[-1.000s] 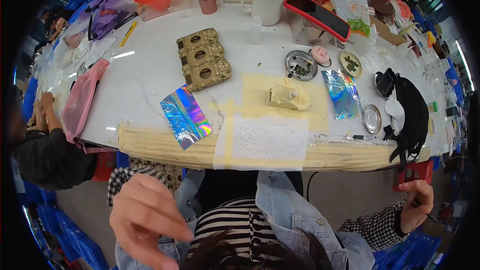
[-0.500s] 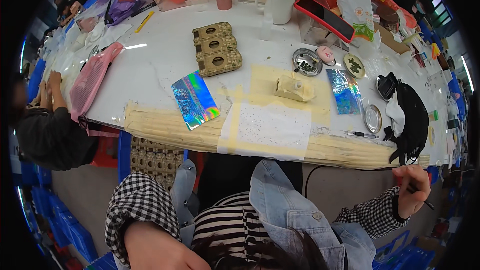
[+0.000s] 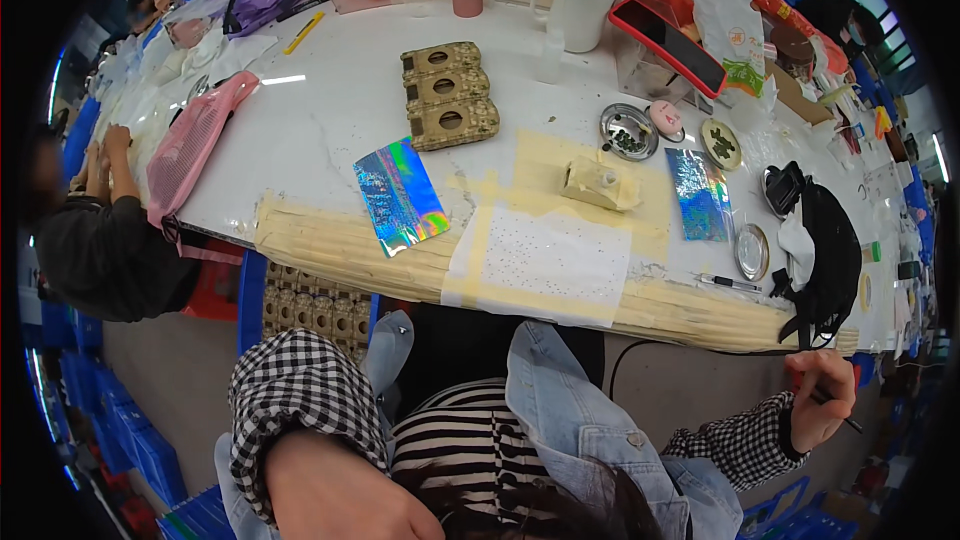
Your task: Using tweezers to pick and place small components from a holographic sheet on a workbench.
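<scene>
My right hand point(image 3: 824, 400) is off the table's right front, its fingers closed on a thin dark pen-like tool point(image 3: 852, 426). The tool's far end is hidden in the fingers. At the lower edge shows my left hand point(image 3: 350, 500), bent in toward my chest; its fingers are out of sight. In front of me lies a white sheet point(image 3: 555, 265) with small dark specks, taped down. Behind it a tape-covered block point(image 3: 600, 183) sits on a yellow-taped patch. Left of these are a shiny holographic pouch point(image 3: 402, 198) and several joined camouflage-patterned housings point(image 3: 450, 95).
A metal dish point(image 3: 629, 132) holds small dark green pieces, beside a round cream lid point(image 3: 721, 144). A second pouch point(image 3: 700, 195), a pen point(image 3: 728, 283) and a black bag point(image 3: 832, 265) lie right. A white mug point(image 3: 582, 10) and red-cased phone point(image 3: 668, 46) stand behind. A co-worker point(image 3: 110, 240) sits left.
The whole view has shifted slightly, so the table's things appear a little farther right. My left forearm sits slightly farther right in view. My right hand keeps hold of the pen-like tool.
</scene>
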Available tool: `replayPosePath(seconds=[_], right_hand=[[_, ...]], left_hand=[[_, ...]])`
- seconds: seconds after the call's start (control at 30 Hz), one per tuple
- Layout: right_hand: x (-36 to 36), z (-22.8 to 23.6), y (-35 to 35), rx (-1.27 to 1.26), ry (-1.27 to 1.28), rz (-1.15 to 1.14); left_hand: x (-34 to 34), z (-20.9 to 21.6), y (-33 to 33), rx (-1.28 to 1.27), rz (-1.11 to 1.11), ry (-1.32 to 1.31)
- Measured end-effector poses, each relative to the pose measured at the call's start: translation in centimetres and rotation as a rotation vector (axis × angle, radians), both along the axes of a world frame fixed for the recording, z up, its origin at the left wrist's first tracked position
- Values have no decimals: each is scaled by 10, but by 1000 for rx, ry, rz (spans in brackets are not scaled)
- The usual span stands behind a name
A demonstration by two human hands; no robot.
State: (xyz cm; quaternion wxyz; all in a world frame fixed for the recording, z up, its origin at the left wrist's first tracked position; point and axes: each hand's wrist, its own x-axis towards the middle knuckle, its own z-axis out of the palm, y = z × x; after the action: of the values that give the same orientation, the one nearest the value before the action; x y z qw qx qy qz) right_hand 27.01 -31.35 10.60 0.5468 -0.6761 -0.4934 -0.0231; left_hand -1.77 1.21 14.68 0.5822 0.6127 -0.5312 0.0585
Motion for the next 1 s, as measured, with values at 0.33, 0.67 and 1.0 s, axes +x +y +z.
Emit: replayPosePath(seconds=[0.33, 0.67, 1.0], right_hand=[[58, 67, 135, -352, 21, 44], [328, 17, 405, -474, 248, -225], [362, 14, 426, -694, 143, -178]], left_hand=[[18, -35, 59, 296, 346, 198], [-56, -49, 72, 467, 1372, 561], [-46, -75, 82, 240, 1501, 511]])
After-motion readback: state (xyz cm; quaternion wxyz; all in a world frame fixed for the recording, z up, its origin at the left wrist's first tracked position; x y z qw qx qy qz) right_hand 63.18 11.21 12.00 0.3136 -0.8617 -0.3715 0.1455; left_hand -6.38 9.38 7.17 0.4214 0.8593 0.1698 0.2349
